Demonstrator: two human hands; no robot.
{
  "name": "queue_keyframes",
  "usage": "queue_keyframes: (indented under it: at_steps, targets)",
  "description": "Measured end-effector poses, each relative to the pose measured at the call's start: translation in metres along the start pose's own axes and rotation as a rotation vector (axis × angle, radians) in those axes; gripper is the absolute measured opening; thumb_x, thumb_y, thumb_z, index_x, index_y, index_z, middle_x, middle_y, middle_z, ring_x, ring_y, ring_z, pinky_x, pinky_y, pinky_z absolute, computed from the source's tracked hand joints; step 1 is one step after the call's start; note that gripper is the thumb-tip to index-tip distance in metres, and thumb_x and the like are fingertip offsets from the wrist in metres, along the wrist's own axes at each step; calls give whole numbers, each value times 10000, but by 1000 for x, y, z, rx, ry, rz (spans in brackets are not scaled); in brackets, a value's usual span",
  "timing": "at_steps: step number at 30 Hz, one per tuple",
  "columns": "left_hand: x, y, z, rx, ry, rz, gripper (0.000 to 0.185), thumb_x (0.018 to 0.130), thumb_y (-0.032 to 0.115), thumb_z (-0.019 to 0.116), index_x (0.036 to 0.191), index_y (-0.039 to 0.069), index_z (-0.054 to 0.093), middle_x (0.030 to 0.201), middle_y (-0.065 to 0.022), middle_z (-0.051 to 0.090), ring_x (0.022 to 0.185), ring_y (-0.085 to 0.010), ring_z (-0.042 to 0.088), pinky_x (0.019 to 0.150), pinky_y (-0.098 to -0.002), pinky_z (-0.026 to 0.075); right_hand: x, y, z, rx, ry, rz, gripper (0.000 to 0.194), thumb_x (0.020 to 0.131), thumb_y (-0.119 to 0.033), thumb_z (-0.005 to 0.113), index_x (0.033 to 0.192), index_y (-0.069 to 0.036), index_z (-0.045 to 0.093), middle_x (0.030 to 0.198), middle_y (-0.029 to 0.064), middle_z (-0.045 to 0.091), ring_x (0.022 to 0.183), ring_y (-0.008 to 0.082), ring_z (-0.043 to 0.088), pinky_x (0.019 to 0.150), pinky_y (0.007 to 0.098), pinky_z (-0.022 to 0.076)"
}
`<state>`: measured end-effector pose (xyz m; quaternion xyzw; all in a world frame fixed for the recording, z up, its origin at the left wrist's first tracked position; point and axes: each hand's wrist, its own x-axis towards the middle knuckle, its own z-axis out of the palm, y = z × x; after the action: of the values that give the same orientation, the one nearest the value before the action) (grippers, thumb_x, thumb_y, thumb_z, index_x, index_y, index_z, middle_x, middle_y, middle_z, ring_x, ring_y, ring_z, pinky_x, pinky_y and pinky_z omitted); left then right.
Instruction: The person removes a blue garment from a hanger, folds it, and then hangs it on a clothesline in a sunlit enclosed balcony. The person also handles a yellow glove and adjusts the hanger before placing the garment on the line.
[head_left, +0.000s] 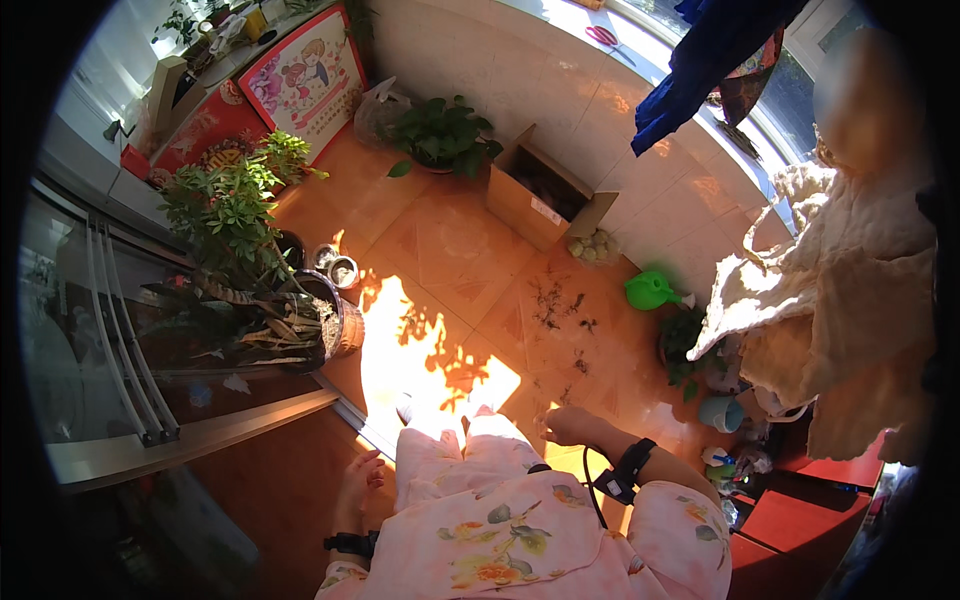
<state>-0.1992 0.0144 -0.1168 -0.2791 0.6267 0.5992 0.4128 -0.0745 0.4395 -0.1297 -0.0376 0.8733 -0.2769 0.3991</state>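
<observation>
My left hand (363, 477) hangs at my left side, with its fingers loosely apart and nothing in them. It is near the sliding door's floor track (360, 426). My right hand (561, 424) is held out beside my right thigh with curled fingers; whether anything is inside them is hidden. Each wrist wears a black strap, the right one with a small device (619, 487) and a cable. Dark plant debris (551, 307) lies scattered on the orange tiled floor (442, 247) before me. A green watering can (648, 291) stands to the right of it.
An open cardboard box (521, 204) sits by the wall beside a bag of round pale items (594, 247). Potted plants line the left, including a large pot (349, 330). Blue cloth (705, 67) and pale cloth (847, 300) hang at right. Scissors (601, 35) lie on the sill.
</observation>
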Motion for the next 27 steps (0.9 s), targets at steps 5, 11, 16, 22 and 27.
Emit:
queue_keyframes:
  at_steps: [5,11,16,22,27]
  targets:
    - [-24,-64,-28,-166,92,-1,267,892,160,574,1135,53,546,913,-58,574,686,-111,558,621,-244,492,18,-19,-3,-171,-55,55,378,857,-258,564,1172,-50,563,982,186,644,908,342,626,748,449,499]
    - [-31,-152,-64,-275,141,92,247,886,151,572,1117,64,571,912,-64,575,679,-120,551,622,-256,495,32,-68,-10,-313,9,-75,344,848,-230,585,1137,-44,554,984,178,635,891,357,625,740,437,503]
    - [-45,-250,-106,-353,197,-91,230,900,111,525,1121,71,573,921,-71,586,687,-136,563,623,-271,504,47,-111,14,-292,-30,-264,341,835,-255,612,1096,-41,567,911,178,646,836,370,628,697,465,504]
    - [-114,-351,-102,-399,522,-199,188,897,106,514,1073,61,564,831,-33,583,653,-130,556,575,-277,501,69,-130,4,-369,-269,-333,377,851,-262,600,1163,-52,570,993,206,652,902,358,632,747,454,500]
    - [-136,-389,-56,-584,672,-87,212,914,90,512,1104,-2,531,813,-64,582,577,-129,552,490,-272,453,129,-164,-1,-636,-330,-486,347,861,-280,582,1120,-49,584,977,189,659,887,342,641,761,432,514]
